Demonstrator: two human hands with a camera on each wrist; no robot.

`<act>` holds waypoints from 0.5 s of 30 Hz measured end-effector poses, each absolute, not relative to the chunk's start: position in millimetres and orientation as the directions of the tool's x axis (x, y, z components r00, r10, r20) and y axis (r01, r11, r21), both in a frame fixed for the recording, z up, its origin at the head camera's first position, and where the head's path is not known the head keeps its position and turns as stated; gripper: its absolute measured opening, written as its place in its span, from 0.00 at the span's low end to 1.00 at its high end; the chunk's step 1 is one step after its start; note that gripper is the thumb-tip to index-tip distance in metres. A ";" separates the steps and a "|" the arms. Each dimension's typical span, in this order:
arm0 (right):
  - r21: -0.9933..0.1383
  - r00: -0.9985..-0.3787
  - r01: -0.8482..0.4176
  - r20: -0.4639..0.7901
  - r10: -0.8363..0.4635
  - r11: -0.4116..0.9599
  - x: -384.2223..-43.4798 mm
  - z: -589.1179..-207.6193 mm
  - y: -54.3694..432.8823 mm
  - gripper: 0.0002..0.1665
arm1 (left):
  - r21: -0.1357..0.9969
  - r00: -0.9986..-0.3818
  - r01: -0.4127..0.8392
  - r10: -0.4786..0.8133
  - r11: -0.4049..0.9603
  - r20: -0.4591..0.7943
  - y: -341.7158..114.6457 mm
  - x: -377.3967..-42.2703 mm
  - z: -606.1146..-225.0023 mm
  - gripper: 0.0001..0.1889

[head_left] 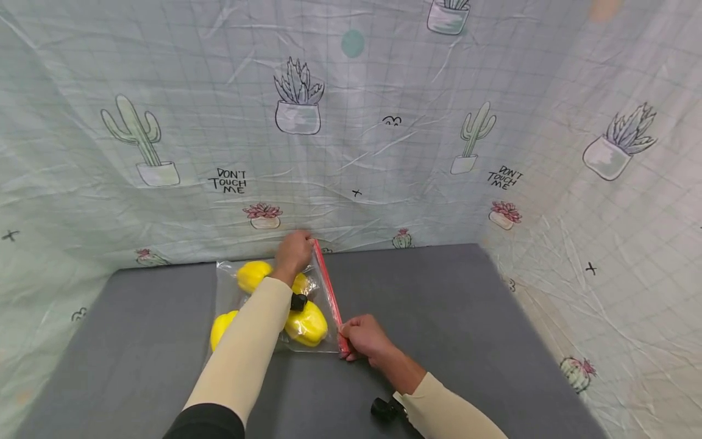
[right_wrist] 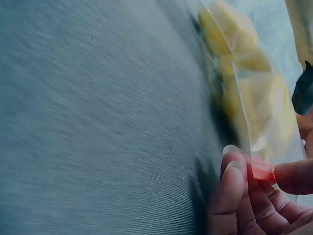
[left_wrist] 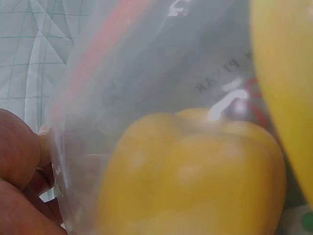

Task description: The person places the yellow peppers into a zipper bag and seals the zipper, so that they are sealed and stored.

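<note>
Here, the scene is listed line by line.
Bag: a clear zip bag (head_left: 274,305) is laid flat on the gray table (head_left: 466,317), near the back wall cloth (head_left: 384,152).
Seal: one red zip strip (head_left: 329,292) is seen along the bag's right edge.
Long axis: the strip runs from the far end, by the cloth, toward the person.
Peppers: three yellow peppers (head_left: 307,324) are counted inside the bag.
Left hand (head_left: 294,251): the far end of the strip is held, with fingers curled on it.
Right hand (head_left: 366,337): the near end of the strip is pinched between thumb and fingers (right_wrist: 234,181).
</note>
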State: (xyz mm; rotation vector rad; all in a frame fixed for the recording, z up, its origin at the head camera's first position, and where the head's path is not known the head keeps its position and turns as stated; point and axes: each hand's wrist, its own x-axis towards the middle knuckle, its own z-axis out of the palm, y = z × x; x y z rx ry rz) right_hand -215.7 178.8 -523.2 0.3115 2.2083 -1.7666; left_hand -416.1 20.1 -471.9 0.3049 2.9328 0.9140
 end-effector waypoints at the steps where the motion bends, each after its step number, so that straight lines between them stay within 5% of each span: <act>1: -0.915 -0.933 0.345 -0.359 -0.031 0.211 -211.8 -523.4 179.6 0.16 | 0.567 -0.980 0.167 0.200 0.807 0.005 19.4 -416.2 -471.4 0.15; 8: -0.914 -0.925 0.354 -0.373 -0.069 0.197 -194.8 -527.9 182.7 0.17 | 0.578 -0.988 0.135 0.153 0.805 0.016 14.5 -412.8 -466.9 0.16; 15: -0.880 -0.873 0.418 -0.458 -0.168 0.226 -191.2 -529.2 184.9 0.17 | 0.586 -0.962 0.223 0.274 0.779 0.001 11.0 -408.0 -469.1 0.16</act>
